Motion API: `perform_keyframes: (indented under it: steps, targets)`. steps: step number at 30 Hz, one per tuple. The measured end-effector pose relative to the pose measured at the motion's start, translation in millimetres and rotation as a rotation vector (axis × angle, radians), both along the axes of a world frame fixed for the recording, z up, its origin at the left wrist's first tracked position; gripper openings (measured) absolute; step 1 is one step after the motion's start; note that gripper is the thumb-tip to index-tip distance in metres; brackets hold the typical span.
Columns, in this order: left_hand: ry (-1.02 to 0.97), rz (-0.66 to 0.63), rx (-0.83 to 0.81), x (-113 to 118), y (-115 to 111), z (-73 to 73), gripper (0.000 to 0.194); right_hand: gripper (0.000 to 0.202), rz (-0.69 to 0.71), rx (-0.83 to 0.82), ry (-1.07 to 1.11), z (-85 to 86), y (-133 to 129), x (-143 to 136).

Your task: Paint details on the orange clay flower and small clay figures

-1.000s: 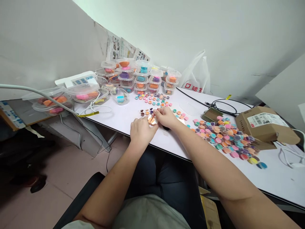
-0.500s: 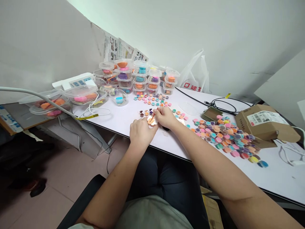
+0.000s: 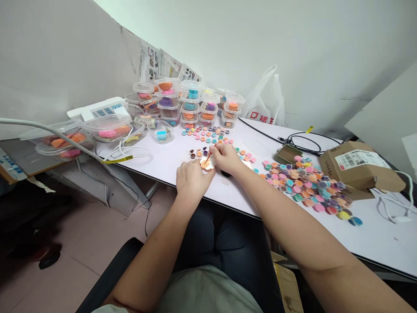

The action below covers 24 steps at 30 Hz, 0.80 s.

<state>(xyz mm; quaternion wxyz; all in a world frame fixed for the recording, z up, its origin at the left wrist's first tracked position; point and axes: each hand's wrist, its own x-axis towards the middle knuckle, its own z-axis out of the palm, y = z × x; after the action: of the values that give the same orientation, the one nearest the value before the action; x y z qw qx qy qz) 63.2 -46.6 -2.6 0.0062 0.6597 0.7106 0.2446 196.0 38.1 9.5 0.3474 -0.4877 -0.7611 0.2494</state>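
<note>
My left hand (image 3: 193,179) is closed on the edge of a small white scalloped piece (image 3: 211,162), partly coated in orange. Pinched in my right hand (image 3: 227,158) is a thin reddish paintbrush (image 3: 210,153), its tip down at the orange area. Just behind the piece sit several small open paint pots (image 3: 198,154) in dark and orange tones. A round dark container (image 3: 224,174) lies partly hidden under my right wrist. Another white piece (image 3: 246,164) shows beyond my right forearm.
Stacked clear tubs (image 3: 189,106) of coloured lumps line the back. A pile of small paint pots (image 3: 306,180) spreads at right beside a cardboard box (image 3: 361,167). Black cable (image 3: 299,139), a plastic bag (image 3: 267,100) and a power strip (image 3: 97,108) lie further out.
The brush has shifted slightly over the white piece, and my right hand has moved a little with it. My left hand keeps its hold. The whole view has drifted slightly.
</note>
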Motion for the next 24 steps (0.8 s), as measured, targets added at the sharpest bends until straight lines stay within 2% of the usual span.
perform_keyframes:
  steps: [3, 7, 10, 14, 19, 24]
  targets:
    - [-0.001, -0.007, -0.003, 0.2, -0.4, 0.4, 0.040, 0.039, 0.082, -0.012, 0.056, 1.9, -0.2, 4.1]
    - [0.020, -0.006, -0.010, 0.1, -0.3, 0.6, 0.039, 0.036, 0.245, 0.096, 0.045, 4.1, -7.3, 4.5]
    - [0.024, -0.001, -0.026, -0.1, -0.3, 1.9, 0.039, 0.038, 0.305, 0.170, -0.012, 5.5, -13.3, 4.0]
    - [0.019, -0.009, -0.043, -0.4, -1.0, 4.3, 0.039, 0.038, 0.270, 0.232, -0.081, 6.4, -16.4, 4.5]
    - [0.014, 0.006, -0.046, -0.2, -1.6, 4.3, 0.041, 0.037, 0.190, 0.248, -0.013, 5.5, -14.2, 6.6]
    - [0.006, -0.008, -0.052, 0.1, -2.0, 5.3, 0.039, 0.038, 0.310, 0.213, -0.073, 5.9, -15.8, 7.3]
